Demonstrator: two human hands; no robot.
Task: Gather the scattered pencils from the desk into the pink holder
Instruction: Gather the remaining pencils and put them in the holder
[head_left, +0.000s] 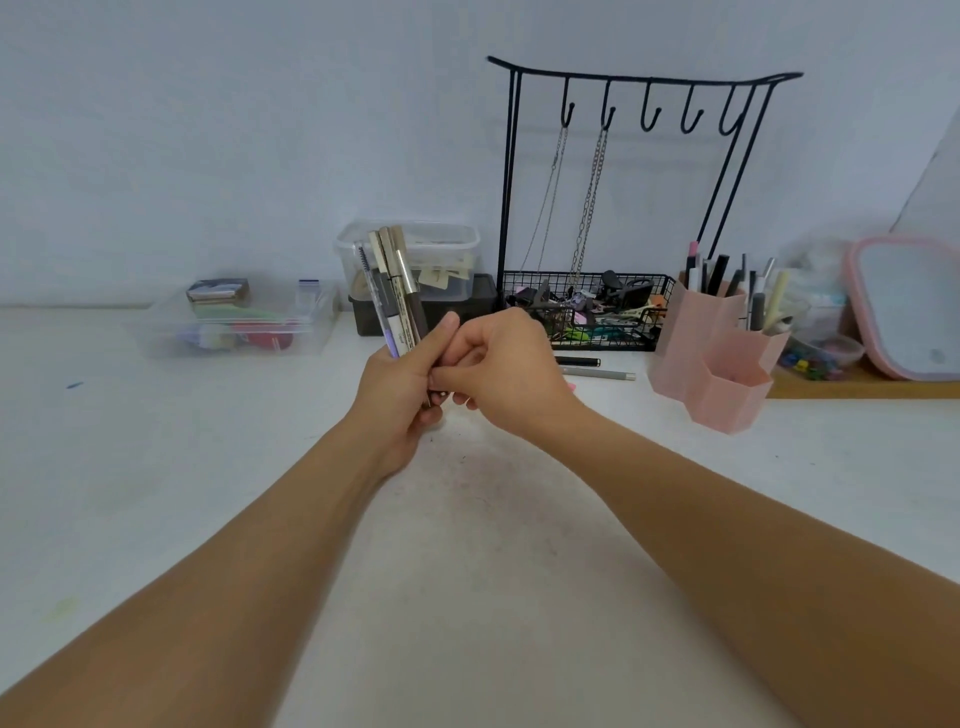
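My left hand (400, 395) grips a bundle of several pencils (395, 291) that stands nearly upright above the middle of the white desk (467, 545). My right hand (506, 366) is closed against the lower end of the bundle, pinching it right beside the left hand. The pink holder (714, 364), with hexagonal compartments, stands to the right, and several pens stick out of its taller back cells. Two pencils lie flat on the desk between my right hand and the holder: a black one (577, 360) and a grey one (597, 373).
A black wire stand with hooks and a basket of clips (587, 312) stands behind my hands. A clear lidded box on a dark box (415, 270) sits at centre back, a clear tray (239, 322) at the left. A pink-rimmed mirror (909, 306) leans at the right.
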